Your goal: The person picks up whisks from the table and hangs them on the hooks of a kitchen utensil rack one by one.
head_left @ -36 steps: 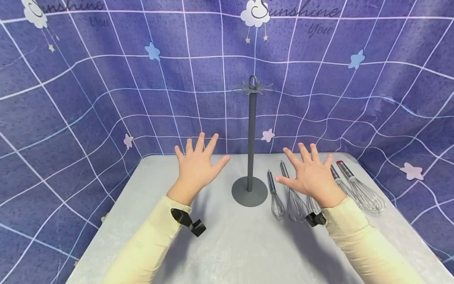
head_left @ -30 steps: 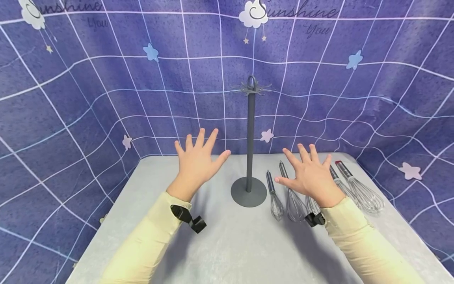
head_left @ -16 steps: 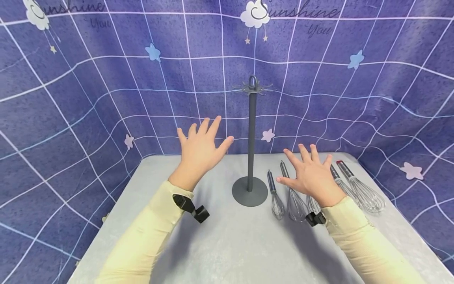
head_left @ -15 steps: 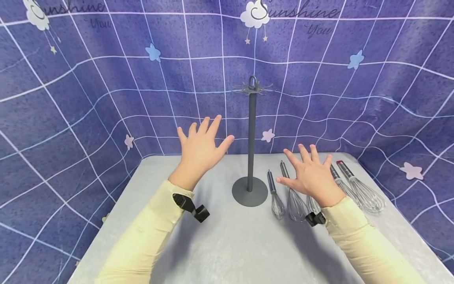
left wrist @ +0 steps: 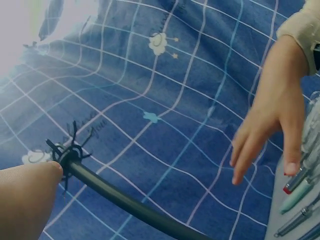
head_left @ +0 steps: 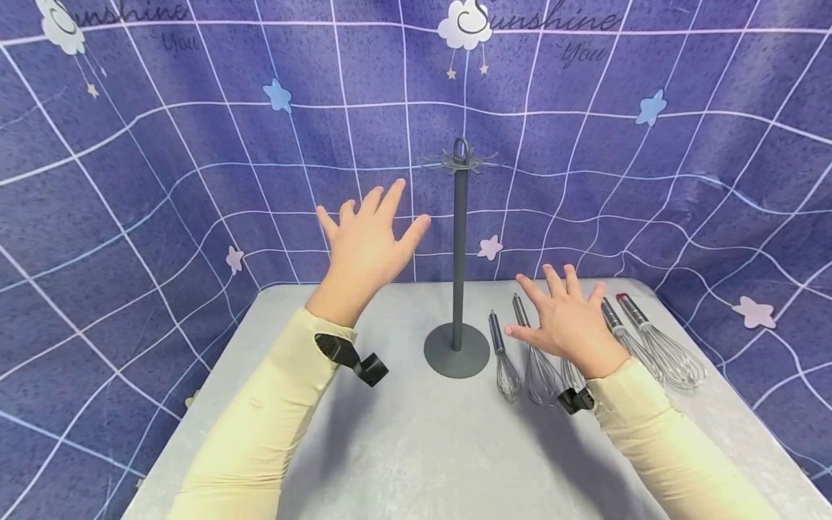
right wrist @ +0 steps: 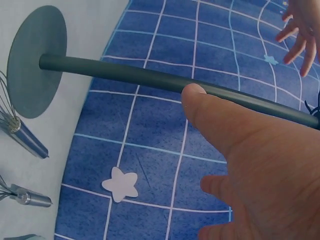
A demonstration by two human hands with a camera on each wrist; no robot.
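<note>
My left hand [head_left: 367, 249] is raised in the air left of a dark grey stand [head_left: 459, 253], fingers spread, holding nothing. The stand has a round base, an upright pole and a ring of hooks with a loop at its top. Above the row of whisks hovers my right hand [head_left: 568, 325], its fingers spread and nothing in them. Between the stand and that hand lie a small whisk [head_left: 508, 375] and a larger whisk [head_left: 541, 375]. Another whisk [head_left: 572, 375] is mostly hidden under the right hand. In the right wrist view the thumb overlaps the pole; contact cannot be told.
Farther right on the pale grey table [head_left: 416, 462] lie a whisk [head_left: 627, 332] partly behind the right hand and a big whisk [head_left: 669, 354] with a red-tipped handle. A blue curtain [head_left: 325, 144] with a grid and stars surrounds the table's back and sides.
My left hand has risen steadily, from low over the table to about the pole's middle height in the head view. The right hand has barely shifted. Stand and whisks stay put.
</note>
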